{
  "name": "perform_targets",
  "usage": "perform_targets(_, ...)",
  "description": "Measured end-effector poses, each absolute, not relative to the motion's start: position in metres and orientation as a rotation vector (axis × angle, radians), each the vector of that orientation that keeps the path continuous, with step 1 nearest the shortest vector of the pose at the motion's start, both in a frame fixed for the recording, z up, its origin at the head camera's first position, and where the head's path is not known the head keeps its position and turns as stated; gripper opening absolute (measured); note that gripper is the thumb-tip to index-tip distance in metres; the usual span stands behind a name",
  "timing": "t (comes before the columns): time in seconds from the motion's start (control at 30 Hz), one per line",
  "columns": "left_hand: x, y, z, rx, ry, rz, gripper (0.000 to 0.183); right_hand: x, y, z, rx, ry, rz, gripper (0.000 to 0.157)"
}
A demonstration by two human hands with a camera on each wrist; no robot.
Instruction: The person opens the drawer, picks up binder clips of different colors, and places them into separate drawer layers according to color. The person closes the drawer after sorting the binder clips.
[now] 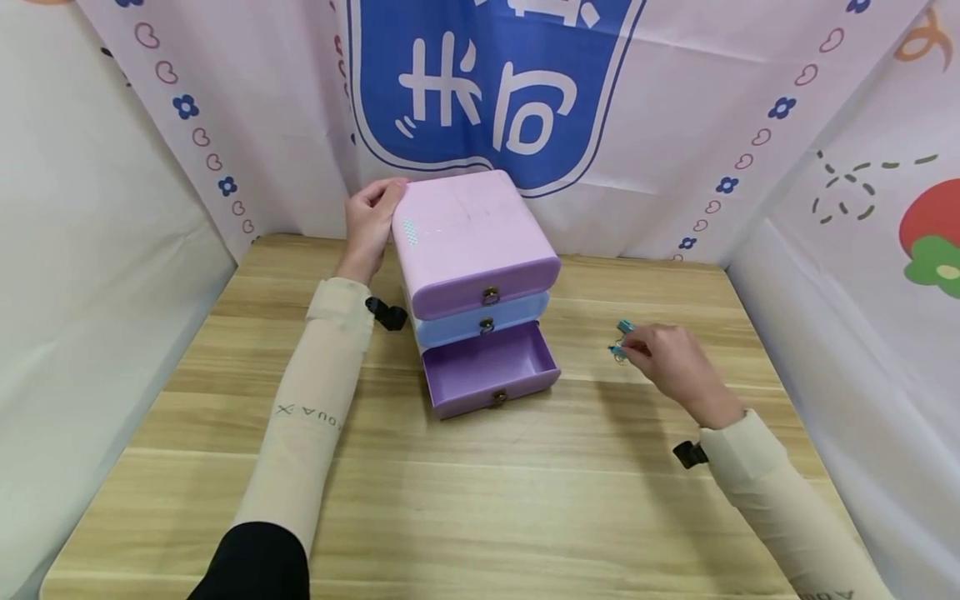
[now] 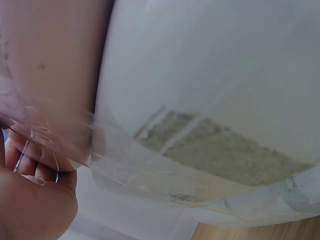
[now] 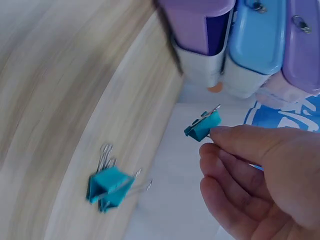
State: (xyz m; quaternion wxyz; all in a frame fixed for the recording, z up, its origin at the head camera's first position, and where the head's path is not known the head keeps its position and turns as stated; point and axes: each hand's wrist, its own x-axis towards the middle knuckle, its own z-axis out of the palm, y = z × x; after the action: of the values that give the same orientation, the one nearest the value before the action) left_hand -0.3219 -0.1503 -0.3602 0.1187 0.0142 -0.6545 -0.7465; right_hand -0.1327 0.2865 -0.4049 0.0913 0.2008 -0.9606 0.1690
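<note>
A small drawer cabinet point(image 1: 472, 225) with a pink top stands towards the back of the table. Its purple bottom drawer point(image 1: 491, 367) is pulled out, and nothing shows inside. My left hand point(image 1: 369, 227) grips the cabinet's back left corner, thumb at the top edge; in the left wrist view the fingers point(image 2: 47, 172) curl by the cabinet's wall. To the right of the cabinet, my right hand point(image 1: 675, 367) pinches a teal binder clip point(image 3: 204, 125) between thumb and forefinger. More teal binder clips point(image 3: 110, 186) lie together on the table just past that hand.
The blue middle drawer point(image 1: 483, 321) and the purple top drawer point(image 1: 517, 282) are pushed in. A printed cloth point(image 1: 637, 200) hangs right behind the cabinet. White cloth walls flank the wooden table point(image 1: 480, 500) on both sides.
</note>
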Motion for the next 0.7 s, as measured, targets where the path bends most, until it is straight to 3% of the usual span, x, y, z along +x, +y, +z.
perform_targets(0.7, -0.323, -0.149, -0.362, 0.021, -1.886, -2.193, 0.026, -0.143, 0.23, -0.412, 0.346, -2.875, 1.235, 0.014)
